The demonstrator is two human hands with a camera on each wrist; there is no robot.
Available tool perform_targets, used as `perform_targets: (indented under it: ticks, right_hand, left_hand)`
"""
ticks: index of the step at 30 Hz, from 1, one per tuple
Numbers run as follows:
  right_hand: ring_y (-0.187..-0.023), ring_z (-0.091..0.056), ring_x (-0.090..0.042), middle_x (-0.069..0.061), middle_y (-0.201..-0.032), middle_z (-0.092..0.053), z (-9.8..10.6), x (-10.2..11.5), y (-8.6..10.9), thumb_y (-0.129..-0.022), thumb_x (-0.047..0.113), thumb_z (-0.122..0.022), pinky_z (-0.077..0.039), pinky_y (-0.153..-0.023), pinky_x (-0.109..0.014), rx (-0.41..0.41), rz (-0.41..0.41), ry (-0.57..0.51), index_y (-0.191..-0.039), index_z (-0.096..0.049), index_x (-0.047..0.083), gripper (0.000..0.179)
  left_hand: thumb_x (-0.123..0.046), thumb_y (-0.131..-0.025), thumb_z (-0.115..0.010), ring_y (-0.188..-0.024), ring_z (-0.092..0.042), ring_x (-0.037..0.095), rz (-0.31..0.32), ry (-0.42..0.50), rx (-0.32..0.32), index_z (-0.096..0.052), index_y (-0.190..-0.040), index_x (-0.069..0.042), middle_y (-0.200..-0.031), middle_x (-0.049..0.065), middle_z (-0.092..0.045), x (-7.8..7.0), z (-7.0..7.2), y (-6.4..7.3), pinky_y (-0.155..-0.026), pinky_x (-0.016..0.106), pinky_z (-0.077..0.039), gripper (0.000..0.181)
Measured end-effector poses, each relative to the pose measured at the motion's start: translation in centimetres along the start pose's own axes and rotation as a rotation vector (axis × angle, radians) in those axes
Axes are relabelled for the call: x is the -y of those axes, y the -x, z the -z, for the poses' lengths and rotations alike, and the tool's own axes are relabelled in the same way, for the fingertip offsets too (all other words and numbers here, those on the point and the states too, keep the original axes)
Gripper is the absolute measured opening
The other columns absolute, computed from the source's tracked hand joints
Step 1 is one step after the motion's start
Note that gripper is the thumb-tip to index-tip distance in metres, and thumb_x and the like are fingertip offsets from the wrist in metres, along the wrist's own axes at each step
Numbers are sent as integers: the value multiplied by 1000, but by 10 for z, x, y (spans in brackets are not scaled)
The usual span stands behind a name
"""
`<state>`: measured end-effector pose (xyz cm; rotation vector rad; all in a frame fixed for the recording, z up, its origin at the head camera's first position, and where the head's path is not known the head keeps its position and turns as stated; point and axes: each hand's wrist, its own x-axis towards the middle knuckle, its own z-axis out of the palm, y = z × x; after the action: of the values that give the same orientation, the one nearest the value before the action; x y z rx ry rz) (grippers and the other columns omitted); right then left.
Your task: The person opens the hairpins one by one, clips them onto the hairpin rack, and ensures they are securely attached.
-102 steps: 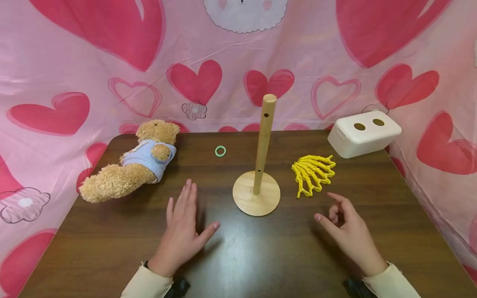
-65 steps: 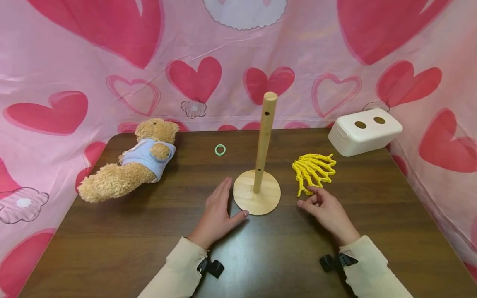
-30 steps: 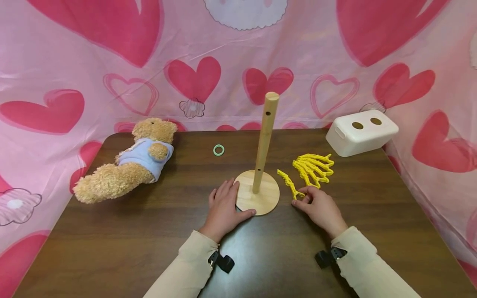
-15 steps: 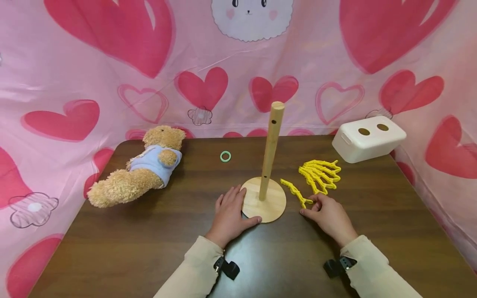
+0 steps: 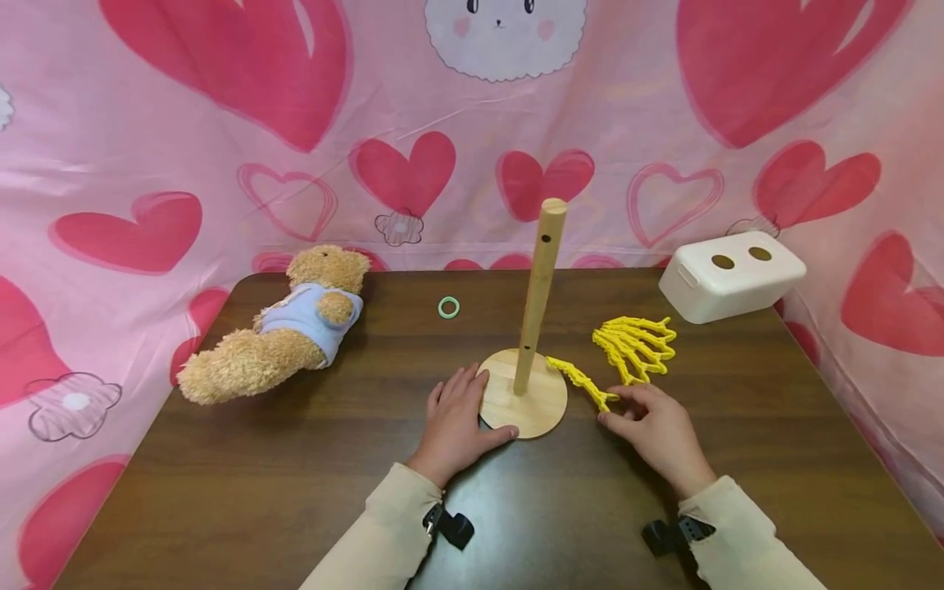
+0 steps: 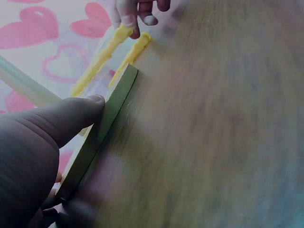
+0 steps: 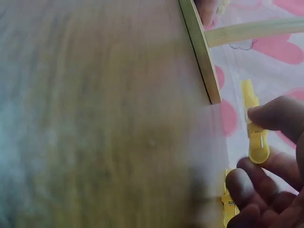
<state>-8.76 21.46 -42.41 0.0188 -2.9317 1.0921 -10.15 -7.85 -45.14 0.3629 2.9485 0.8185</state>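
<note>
My left hand (image 5: 457, 430) holds the left and near rim of a round wooden base (image 5: 542, 406), from which a bare post (image 5: 540, 287) stands up. In the left wrist view the thumb (image 6: 78, 114) lies over the disc's rim. My right hand (image 5: 664, 434) pinches the forked end of a yellow branch-shaped plastic piece (image 5: 578, 378) between thumb and fingers. Its thin end reaches over the right edge of the base. In the right wrist view the held yellow piece (image 7: 256, 137) shows under the thumb. Just beyond the right hand lies a fan of several matching yellow pieces (image 5: 637, 348).
A teddy bear (image 5: 310, 319) in a blue top lies at the back left of the dark wooden table (image 5: 243, 508). A small green ring (image 5: 448, 307) lies behind the base. A white box (image 5: 730, 279) with two round holes stands at the back right.
Both hands have moved inward. The left has taken hold of the wooden base; the right has drawn one yellow piece from the fan and swung its thin end towards the base.
</note>
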Motion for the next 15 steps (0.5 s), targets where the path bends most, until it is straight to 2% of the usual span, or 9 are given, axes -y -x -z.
perform_targets:
  ticks: [6, 15]
  right_hand:
    - [-76, -59, -17, -4, -88, -67, 2, 4, 2, -80, 17, -85, -49, -68, -31, -57, 63, 5, -105, -77, 4, 29]
    - [-70, -55, -13, 1, -80, -64, 3, 12, 8, -77, 11, -86, -46, -61, -25, -71, 157, -14, -98, -79, 7, 23]
  left_hand:
    - [-65, -78, -75, -150, -26, 30, 4, 0, 3, -40, -154, -12, -161, 10, -33, 0, 0, 0, -116, 58, -17, 99]
    - [-67, -77, -75, -150, -24, 28, 17, -1, 19, -40, -155, -13, -162, 8, -32, -1, 1, 0, -117, 57, -15, 100]
